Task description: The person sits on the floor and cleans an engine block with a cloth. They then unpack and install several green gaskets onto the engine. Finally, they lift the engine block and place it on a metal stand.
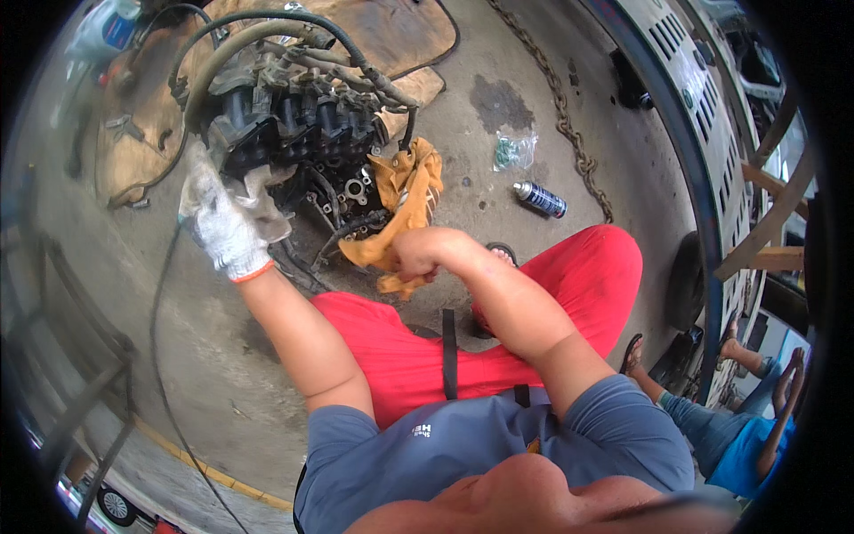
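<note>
**My bare right hand (416, 255) has a bunch of floppy orange cloth (414, 212)**

My bare fingers are curled in and closed on the cloth, and a bit of it pokes out below my fist. The cloth lies crumpled against the right side of a big, dirty black and grey metal engine (302, 133). The engine sits on the floor in front of me, a little to my left.

My left hand (227, 222) wears a white knitted glove with an orange edge. It is up at the left end of the engine, right by a lumpy grey piece. Its fingertips are blurry, so I can't tell if they are pinching anything.

A fat, bendy, dusty hose (253, 40) curves over the top of the engine. Brown, stained flat sheets (391, 36) lie behind it. Off to the right, a round blue spray can (541, 200) lies on its side on the grey floor. Near it is a clear plastic bag (514, 151) with little green things in it. Past those runs a long, rusty metal chain (562, 116). Far to my right is another person in a bright blue shirt (752, 454).
</note>
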Motion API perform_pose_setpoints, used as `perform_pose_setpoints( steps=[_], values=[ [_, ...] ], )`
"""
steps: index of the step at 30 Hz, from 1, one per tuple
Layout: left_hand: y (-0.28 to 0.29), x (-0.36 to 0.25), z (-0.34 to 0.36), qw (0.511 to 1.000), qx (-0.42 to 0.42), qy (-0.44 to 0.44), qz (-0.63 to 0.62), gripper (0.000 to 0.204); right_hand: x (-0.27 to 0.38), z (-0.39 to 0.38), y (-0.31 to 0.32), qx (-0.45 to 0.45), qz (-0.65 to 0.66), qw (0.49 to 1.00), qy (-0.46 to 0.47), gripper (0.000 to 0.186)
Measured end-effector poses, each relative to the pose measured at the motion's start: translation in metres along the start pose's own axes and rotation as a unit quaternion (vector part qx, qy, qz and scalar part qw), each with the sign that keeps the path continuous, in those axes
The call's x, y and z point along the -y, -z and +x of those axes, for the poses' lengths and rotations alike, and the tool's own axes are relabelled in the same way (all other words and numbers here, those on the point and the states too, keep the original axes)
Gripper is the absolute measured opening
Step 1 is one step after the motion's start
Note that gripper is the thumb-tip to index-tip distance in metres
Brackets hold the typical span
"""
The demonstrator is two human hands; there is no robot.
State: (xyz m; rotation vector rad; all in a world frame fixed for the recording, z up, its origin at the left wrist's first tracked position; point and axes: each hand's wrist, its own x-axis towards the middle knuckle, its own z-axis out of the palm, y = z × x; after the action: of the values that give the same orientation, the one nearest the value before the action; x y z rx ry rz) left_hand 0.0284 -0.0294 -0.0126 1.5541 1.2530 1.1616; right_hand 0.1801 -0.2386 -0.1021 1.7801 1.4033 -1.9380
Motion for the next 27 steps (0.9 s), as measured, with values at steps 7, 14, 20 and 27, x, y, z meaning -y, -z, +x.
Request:
perform_pose_setpoints(
  steps=[7, 14, 20, 27],
  values=[
    [0.000, -0.006, 0.000, 0.997, 0.006, 0.061, -0.054, 0.052, -0.008, -0.001, 0.052, -0.530, 0.318, 0.786, 0.020, 0.030],
    [-0.003, -0.013, 0.000, 0.990, 0.012, 0.098, -0.104, 0.052, 0.035, 0.079, 0.055, -0.638, 0.349, 0.686, 0.000, 0.037],
    [-0.002, -0.009, 0.002, 0.999, -0.005, 0.031, -0.043, 0.052, 0.036, 0.072, 0.046, -0.527, 0.210, 0.823, 0.034, 0.036],
    [0.000, 0.001, 0.005, 1.000, 0.004, -0.027, 0.015, 0.049, 0.040, 0.034, 0.024, -0.225, -0.037, 0.969, 0.099, 0.030]
  ],
)
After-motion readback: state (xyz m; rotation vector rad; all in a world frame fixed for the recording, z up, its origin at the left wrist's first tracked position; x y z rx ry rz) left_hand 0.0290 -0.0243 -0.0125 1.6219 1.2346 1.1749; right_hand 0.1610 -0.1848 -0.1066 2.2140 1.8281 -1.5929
